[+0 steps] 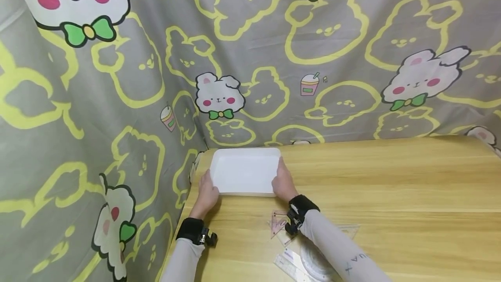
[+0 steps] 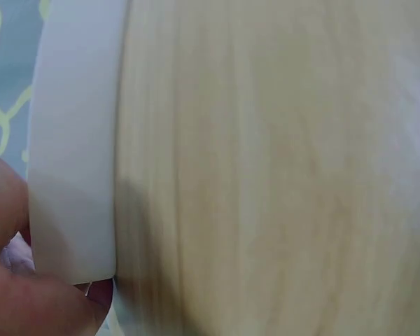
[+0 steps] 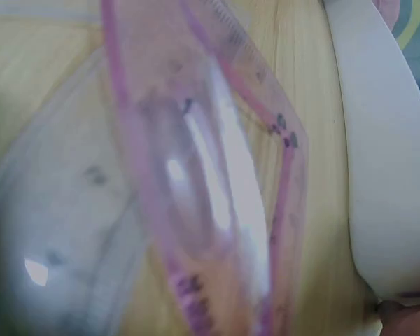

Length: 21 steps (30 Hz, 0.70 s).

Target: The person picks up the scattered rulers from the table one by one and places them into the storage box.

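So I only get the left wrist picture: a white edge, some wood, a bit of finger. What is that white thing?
Observer: A shallow white tray near the back left corner of a wooden table.
Operator: Is only one hand on it?
Observer: No. The left hand grips its left side, and the right hand grips its right side.
Operator: Anything else on the table?
Observer: Yes, a pink set square and clear rulers lie under the right forearm, apart from the tray.
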### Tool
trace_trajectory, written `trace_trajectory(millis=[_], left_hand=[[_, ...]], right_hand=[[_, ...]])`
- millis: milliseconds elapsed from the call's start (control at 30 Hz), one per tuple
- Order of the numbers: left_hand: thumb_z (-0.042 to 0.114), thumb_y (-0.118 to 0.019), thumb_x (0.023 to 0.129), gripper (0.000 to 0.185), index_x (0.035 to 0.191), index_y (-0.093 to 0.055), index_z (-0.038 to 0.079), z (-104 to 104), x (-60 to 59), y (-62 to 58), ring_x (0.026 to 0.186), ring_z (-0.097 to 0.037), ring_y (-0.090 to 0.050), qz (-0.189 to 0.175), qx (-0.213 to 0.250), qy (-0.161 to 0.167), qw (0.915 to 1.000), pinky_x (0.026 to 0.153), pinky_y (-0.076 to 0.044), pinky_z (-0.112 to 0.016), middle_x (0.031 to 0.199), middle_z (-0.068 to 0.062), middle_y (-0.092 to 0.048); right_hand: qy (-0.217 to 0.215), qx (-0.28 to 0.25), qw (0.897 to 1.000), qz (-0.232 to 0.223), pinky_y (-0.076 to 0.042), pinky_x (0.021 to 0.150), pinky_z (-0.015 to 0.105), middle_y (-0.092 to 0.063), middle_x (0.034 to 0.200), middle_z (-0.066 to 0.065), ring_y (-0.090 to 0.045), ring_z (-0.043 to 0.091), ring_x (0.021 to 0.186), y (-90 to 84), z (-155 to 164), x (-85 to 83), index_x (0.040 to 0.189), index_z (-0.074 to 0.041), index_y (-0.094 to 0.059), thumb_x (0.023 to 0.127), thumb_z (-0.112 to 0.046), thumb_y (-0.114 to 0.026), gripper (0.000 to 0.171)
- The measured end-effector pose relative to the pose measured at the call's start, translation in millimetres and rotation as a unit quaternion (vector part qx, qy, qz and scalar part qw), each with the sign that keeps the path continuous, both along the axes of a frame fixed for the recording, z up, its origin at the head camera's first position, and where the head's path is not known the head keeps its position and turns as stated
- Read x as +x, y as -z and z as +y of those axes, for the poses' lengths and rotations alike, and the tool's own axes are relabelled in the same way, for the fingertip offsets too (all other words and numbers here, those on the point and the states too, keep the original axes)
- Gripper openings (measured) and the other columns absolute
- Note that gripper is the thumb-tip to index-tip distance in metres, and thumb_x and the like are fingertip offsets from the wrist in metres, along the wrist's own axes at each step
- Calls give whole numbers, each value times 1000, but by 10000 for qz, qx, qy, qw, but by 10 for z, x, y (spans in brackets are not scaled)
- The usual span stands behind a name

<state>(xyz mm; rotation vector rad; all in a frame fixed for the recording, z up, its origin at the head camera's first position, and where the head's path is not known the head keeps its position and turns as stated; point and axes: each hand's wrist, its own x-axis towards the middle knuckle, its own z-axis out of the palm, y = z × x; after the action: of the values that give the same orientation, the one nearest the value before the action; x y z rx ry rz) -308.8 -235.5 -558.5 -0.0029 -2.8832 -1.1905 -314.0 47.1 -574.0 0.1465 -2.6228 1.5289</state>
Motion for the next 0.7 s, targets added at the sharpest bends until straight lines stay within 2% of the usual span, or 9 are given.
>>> trace_trajectory(millis=[133,267,500,700], left_hand=[[-12,-39,88,78,161,-12,-10,29,18,-15,156,-47,-15,-197,240,-43,9995,127,-14,-58,166,-34,-17],[-13,-41,87,80,162,-14,-9,78,28,-17,156,-45,-17,-153,359,26,9992,127,-16,-57,167,-32,-19],[-13,-40,85,82,162,-11,-10,213,27,-39,156,-45,-17,13,394,189,9990,127,-16,-56,166,-34,-19],[-10,-40,89,78,160,-9,-15,323,124,-37,156,-48,-15,-69,143,304,9994,126,-16,-57,165,-38,-16]], right_hand=[[130,-318,9994,16,-25,124,54,-30,161,38,-33,48,150,10,56,20,159,15,-13,87,17,-40,77],[271,-428,9987,-23,-30,121,56,-41,154,38,-41,49,144,17,120,27,159,12,-19,86,18,-41,76],[285,-439,9983,-257,-30,121,57,-39,156,38,-39,49,146,-63,252,57,160,10,-17,87,20,-39,77],[226,-240,9986,-419,-28,122,56,-35,158,38,-36,49,148,-35,375,137,161,11,-14,89,19,-37,76]])
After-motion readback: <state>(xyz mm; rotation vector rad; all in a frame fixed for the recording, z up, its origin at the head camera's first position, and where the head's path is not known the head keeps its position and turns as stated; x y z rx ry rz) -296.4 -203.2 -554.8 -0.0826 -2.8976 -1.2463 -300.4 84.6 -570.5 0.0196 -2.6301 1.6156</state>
